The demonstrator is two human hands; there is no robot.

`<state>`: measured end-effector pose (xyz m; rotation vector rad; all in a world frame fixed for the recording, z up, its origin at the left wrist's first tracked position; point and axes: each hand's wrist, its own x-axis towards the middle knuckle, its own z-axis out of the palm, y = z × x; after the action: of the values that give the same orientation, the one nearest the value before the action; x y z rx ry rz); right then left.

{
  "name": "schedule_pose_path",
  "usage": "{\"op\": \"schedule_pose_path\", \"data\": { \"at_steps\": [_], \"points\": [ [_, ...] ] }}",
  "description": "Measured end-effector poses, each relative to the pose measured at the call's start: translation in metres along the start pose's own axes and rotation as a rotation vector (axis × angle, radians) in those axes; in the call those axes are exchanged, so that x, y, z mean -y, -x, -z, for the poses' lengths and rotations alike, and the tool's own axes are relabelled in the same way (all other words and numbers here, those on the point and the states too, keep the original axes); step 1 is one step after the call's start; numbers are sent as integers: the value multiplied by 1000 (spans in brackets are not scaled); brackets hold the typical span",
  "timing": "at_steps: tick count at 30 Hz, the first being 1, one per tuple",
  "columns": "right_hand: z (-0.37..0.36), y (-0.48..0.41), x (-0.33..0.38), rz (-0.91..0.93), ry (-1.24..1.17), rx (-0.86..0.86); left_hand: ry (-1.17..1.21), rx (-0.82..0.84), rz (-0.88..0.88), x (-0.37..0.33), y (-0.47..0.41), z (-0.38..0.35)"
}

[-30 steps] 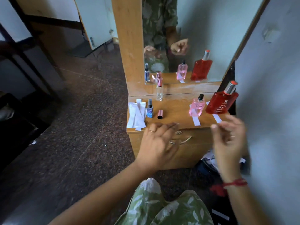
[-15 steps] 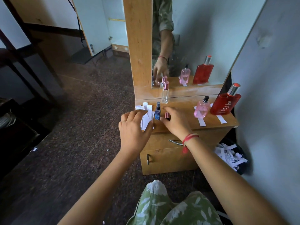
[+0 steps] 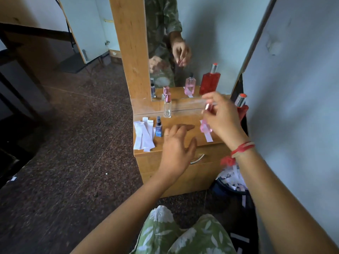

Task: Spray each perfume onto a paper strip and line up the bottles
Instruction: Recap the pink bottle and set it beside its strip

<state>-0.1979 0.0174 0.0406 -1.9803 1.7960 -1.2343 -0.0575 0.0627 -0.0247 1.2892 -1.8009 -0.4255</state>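
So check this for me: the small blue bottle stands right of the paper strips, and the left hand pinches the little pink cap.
Wrong hand. In the head view the right hand pinches the little pink cap; the left hand is open and holds nothing. The small blue bottle does stand right of the paper strips.

A clear bottle, blue bottle, pink bottle and red bottle stand upright; paper strips lie beside the blue.
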Motion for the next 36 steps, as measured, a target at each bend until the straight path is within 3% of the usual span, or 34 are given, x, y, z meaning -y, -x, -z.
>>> {"op": "schedule_pose_path", "data": {
  "at_steps": [4, 11, 28, 36],
  "points": [
    [35, -15, -17, -60, 57, -118, 5, 117, 108, -13, -22, -39],
    [24, -22, -35, -69, 98, -21, -48, 155, 230, -5, -68, -61],
    [15, -35, -30, -14, 196, 178, 73, 133, 226, 11, -76, -70],
    [15, -41, -31, 5, 295, 263, 22, 167, 229, 16, -81, -73]
  ]
}}
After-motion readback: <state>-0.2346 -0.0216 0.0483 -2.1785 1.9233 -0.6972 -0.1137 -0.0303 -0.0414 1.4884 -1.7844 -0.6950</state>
